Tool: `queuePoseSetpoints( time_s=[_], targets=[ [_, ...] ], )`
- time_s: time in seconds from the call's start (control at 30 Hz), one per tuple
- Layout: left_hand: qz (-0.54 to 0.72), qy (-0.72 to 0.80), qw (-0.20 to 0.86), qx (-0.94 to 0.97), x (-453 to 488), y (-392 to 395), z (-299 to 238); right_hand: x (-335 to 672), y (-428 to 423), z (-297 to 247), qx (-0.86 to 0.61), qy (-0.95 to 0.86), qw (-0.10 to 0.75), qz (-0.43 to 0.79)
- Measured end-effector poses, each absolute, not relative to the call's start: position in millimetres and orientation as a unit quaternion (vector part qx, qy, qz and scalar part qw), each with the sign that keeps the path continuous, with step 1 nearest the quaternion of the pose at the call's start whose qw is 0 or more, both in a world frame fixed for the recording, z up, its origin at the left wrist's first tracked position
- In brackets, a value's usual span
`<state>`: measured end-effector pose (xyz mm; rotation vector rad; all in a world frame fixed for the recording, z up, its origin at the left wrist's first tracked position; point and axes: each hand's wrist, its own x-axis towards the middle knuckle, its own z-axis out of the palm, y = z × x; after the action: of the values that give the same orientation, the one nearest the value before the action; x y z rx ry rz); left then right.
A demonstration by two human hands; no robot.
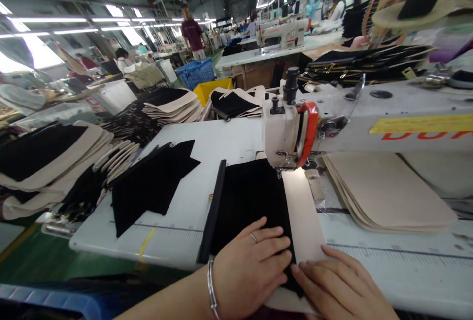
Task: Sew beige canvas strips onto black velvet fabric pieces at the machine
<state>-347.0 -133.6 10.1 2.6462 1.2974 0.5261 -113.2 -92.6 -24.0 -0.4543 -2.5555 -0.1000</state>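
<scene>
A black fabric panel (247,192) with a dark strip along its left edge lies over a cream piece (305,211). Both reach under the needle area of the sewing machine (284,132). My left hand (251,266) rests flat on the black panel, its fingers spread toward the cream border. Beside it, my right hand (340,280) lies with fingers stretched out on the cream piece and the black edge. A lamp lights the cream material under the presser foot.
Black cut pieces (151,177) lie on the table's left part. A stack of cream panels (391,192) sits under the machine arm. More piles of black-and-cream pieces (48,157) stand at the left. Behind are a yellow bin (212,90), a blue basket (195,72) and a standing person (192,34).
</scene>
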Motion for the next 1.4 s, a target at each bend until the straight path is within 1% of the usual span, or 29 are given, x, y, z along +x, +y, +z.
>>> queuePoseSetpoints(
  time_s=[0.13, 0.3, 0.47, 0.7, 0.97, 1.2, 1.4],
  targets=[
    [0.207, 0.410, 0.077, 0.885, -350.7, -135.4, 2.8, -120.1, -82.6, -24.1, -0.185, -0.939, 0.291, -0.010],
    [0.195, 0.406, 0.071, 0.890, -356.0, -126.0, -7.7, -126.1, -73.7, -21.9, -0.204, -0.931, 0.302, -0.010],
    [0.177, 0.397, 0.061, 0.898, -358.9, -110.2, -5.2, -130.4, -67.5, -22.7, -0.213, -0.930, 0.300, -0.007],
    [0.148, 0.406, 0.043, 0.901, -360.6, -85.2, -4.2, -129.4, -56.5, -32.7, -0.258, -0.936, 0.241, -0.001],
    [0.138, 0.403, 0.016, 0.904, -367.6, -55.9, -3.7, -140.1, -38.6, -26.3, -0.304, -0.925, 0.223, 0.048],
    [0.126, 0.404, 0.010, 0.906, -375.7, -28.4, -8.9, -148.5, -14.2, -22.8, -0.320, -0.928, 0.186, 0.046],
    [0.133, 0.433, 0.010, 0.891, -379.2, -6.5, -11.4, -156.9, 4.4, -23.3, -0.318, -0.934, 0.160, 0.041]
  ],
)
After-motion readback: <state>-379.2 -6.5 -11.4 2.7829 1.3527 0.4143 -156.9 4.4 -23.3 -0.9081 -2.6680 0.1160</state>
